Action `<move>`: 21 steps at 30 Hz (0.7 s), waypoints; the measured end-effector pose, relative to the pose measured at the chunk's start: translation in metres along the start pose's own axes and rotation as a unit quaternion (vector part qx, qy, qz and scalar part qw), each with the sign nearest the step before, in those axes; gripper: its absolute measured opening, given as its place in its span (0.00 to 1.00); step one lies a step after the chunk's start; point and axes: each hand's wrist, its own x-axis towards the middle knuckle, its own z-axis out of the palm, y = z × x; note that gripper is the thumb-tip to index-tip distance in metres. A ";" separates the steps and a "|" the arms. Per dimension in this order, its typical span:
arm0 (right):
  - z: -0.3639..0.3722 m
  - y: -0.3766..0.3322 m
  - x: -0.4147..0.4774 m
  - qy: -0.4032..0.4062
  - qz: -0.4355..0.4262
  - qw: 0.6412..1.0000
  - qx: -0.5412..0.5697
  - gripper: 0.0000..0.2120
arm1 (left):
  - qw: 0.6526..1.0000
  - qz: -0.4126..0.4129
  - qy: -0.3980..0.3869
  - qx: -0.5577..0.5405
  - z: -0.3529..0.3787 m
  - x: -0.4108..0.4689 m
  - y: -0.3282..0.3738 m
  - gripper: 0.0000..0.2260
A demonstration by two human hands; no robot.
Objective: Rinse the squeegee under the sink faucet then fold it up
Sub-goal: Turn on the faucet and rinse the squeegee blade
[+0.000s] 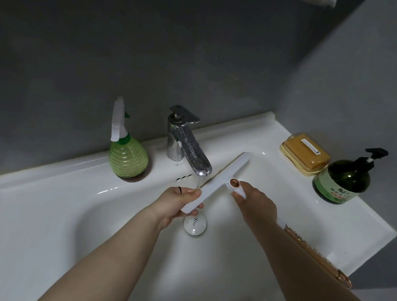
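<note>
Right hand [252, 198]: closed around squeegee handle [239, 190], steadying it.
Left hand [181, 200]: pinches squeegee blade [216, 182] end, holding it under faucet [193, 147] stream for rinsing.

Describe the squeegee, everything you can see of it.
The squeegee is white, looks plastic, and is T-shaped: a long flat blade and a handle joined at a copper-coloured round pivot. It is unfolded, held over the sink basin, the blade running diagonally. The left hand pinches its near end and the right hand grips the handle. A thin stream from the faucet falls on the blade near the left hand.
</note>
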 end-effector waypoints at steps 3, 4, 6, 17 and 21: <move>0.000 -0.002 0.000 0.005 -0.008 1.000 -0.007 0.14 | 0.998 0.016 0.060 0.026 0.004 0.004 0.000 0.13; -0.001 -0.003 0.000 0.008 -0.011 1.000 -0.008 0.14 | 0.996 0.019 0.078 0.025 0.005 0.004 0.000 0.14; -0.001 -0.006 0.002 0.010 -0.013 1.000 -0.008 0.15 | 0.995 0.011 0.095 -0.005 0.006 0.004 0.002 0.16; -0.007 0.004 0.010 0.032 0.068 0.997 -0.005 0.13 | 0.991 0.038 0.066 -0.111 0.009 0.006 0.007 0.11; -0.004 0.006 0.010 0.028 0.080 0.996 -0.009 0.13 | 0.990 0.017 0.016 -0.141 0.006 0.008 0.004 0.11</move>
